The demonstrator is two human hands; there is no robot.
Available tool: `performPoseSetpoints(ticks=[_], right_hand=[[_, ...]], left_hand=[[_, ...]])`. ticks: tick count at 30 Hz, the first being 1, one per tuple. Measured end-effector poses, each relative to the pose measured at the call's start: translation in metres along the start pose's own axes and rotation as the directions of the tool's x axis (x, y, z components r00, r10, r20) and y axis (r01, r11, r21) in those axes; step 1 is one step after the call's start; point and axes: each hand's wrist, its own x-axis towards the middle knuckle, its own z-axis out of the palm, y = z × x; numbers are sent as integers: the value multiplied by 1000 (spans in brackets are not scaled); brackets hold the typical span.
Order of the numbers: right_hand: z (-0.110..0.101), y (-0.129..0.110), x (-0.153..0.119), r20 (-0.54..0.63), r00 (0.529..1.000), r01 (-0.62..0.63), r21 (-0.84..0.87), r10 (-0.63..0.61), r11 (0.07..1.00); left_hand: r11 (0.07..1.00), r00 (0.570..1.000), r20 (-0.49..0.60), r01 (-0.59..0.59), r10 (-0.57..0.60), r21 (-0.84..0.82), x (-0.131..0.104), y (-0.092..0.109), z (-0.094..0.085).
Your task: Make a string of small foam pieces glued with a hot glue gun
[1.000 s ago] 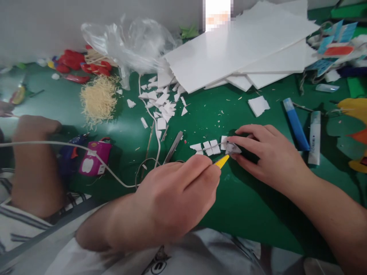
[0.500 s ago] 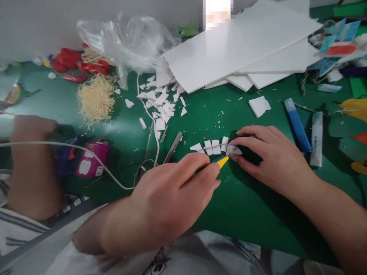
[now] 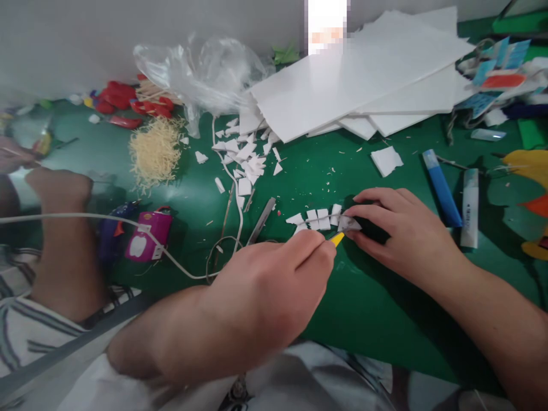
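Note:
My left hand (image 3: 274, 279) is closed around a slim yellow tool (image 3: 337, 239); most of the tool is hidden inside the fist. Its tip meets the lower edge of a small whitish triangular piece (image 3: 349, 224), which the thumb and fingers of my right hand (image 3: 389, 228) pinch against the green table. Left of that piece, several small white foam pieces (image 3: 322, 219) sit in a row along a thin cord or wire. Behind my left hand lies a grey metal strip (image 3: 261, 221), beside white foam scraps (image 3: 246, 162).
White foam boards (image 3: 351, 80) and a clear plastic bag (image 3: 214, 74) lie at the back. At left are yellow shreds (image 3: 156, 151), a purple box (image 3: 149, 234), a white cable (image 3: 188, 273) and another person's arm (image 3: 64, 245). Blue (image 3: 443, 188) and white tubes (image 3: 470, 208) lie right.
My left hand has shifted slightly right with the yellow tool. My right hand keeps its pinch. The view has turned a little left, and more of the other person's arm shows.

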Motion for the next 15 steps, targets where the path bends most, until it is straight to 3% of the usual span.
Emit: performPoseSetpoints(ticks=[9, 15], right_hand=[[0, -3, 0, -11, 1000, -29, 3, 29, 1000], [-1, -5, -1, 11, 998, -60, 12, 60, 998]], left_hand=[[999, 997, -80, 26, -24, 19, -3, 4, 4], [996, 992, -113, 52, -60, -72, -6, 1, 3]])
